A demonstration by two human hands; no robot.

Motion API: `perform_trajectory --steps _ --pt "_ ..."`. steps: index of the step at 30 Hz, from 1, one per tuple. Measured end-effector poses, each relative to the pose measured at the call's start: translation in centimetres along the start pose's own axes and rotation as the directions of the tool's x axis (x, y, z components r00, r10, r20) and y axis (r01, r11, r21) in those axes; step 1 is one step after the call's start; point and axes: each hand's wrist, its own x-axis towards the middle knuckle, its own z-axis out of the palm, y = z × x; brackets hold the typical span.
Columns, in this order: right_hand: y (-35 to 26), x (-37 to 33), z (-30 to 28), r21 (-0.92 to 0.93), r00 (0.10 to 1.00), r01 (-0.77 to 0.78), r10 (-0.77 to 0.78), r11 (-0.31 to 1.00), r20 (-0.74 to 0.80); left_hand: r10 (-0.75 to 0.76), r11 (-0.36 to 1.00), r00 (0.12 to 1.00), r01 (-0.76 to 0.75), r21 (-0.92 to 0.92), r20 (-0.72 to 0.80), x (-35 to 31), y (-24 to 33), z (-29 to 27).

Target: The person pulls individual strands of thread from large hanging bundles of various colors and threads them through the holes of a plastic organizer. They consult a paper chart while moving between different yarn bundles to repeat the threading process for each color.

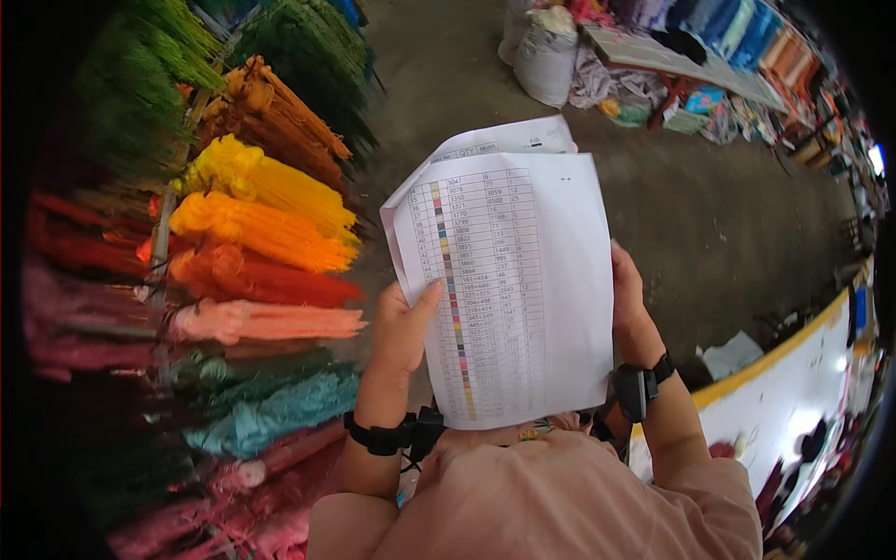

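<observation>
Several stapled or stacked paper sheets are held up in front of me, with a printed table and a column of small coloured squares on the top one. My left hand grips their left edge, thumb on the front and fingers behind. On the right edge, my right hand holds the sheets from the side, its other fingers hidden behind the paper. The back sheet's top edge sticks out above the front one. Nearest my left hand hang salmon-pink yarn skeins.
Along the left, a rack carries yellow skeins, orange skeins, teal skeins and other colours. A stuffed white sack stands far ahead beside a low table. At right is a white table with a yellow edge.
</observation>
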Motion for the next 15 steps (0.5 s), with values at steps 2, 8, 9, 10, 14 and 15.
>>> perform_trajectory --steps 2,8,9,10,14,15 --pt "-2.1 5.4 2.7 -0.019 0.997 -0.080 0.080 0.997 -0.011 0.002 1.000 1.000 -0.002 -0.012 -0.012 5.1 0.9 -0.4" --pt "-6.2 24.3 5.1 -0.457 0.976 -0.033 0.128 0.889 0.178 0.003 0.992 1.000 -0.002 -0.127 0.010 24.0 4.3 -2.9" --pt "-7.0 27.3 6.0 -0.439 0.988 -0.061 0.118 0.896 0.103 -0.024 0.990 1.000 0.026 -0.138 0.012 27.4 5.3 -2.9" --pt "-7.8 29.8 6.5 -0.442 0.989 -0.064 0.117 0.895 0.093 -0.032 0.989 0.999 0.034 -0.143 0.017 30.2 6.4 -2.8" --pt "-12.2 40.0 8.6 -0.471 0.997 -0.034 0.063 0.882 0.046 -0.188 0.968 0.973 0.207 -0.141 0.137 42.1 10.5 -2.2" --pt "-13.3 42.5 9.1 -0.495 0.996 -0.044 0.077 0.868 0.047 -0.191 0.968 0.971 0.211 -0.137 0.146 44.8 11.2 -2.0"
